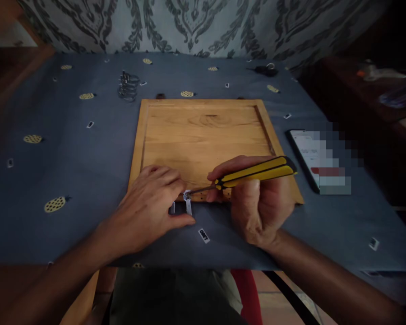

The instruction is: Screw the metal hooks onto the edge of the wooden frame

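Observation:
A square wooden board [203,131] with a raised rim lies on the blue cloth in front of me. My right hand [257,203] is closed round a yellow-and-black screwdriver [253,172], whose tip points left to a small metal bracket [187,201] at the board's near edge. My left hand [152,207] pinches that bracket between thumb and fingers and holds it against the edge. Part of the bracket is hidden under the fingers.
A phone [311,155] with a lit screen lies right of the board. A bundle of metal brackets [127,85] sits behind the board's left corner, and a dark tool [265,69] at the far right. The table's edge is close to my body.

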### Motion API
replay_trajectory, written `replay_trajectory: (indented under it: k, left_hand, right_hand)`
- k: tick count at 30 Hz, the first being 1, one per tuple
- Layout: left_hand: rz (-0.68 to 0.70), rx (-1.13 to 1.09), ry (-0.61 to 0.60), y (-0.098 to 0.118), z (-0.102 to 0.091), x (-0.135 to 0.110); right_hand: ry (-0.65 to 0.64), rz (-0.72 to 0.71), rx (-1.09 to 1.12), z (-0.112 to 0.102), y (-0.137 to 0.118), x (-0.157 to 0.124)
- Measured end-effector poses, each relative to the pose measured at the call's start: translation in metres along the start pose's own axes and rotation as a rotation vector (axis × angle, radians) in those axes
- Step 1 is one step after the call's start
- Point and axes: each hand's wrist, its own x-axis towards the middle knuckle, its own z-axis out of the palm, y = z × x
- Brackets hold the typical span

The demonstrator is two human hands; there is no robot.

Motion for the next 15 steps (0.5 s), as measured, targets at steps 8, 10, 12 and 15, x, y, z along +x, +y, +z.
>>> replay_trajectory:
  k: [8, 10, 12, 15]
  left_hand:
    - [0.011, -0.016, 0.023, -0.001, 0.002, 0.000]
    - [0.007, -0.026, 0.022, -0.001, 0.002, 0.000]
    - [0.007, -0.034, 0.016, 0.000, 0.001, 0.000]
    - [0.021, -0.031, 0.008, 0.001, -0.002, 0.000]
  right_hand:
    - [-0.094, -0.075, -0.196, -0.006, -0.009, 0.009]
    - [-0.074, -0.126, -0.231, -0.006, -0.014, 0.012]
    - [-0.014, -0.159, -0.212, -0.005, -0.018, 0.015]
    - [0.101, -0.159, -0.126, -0.004, -0.023, 0.018]
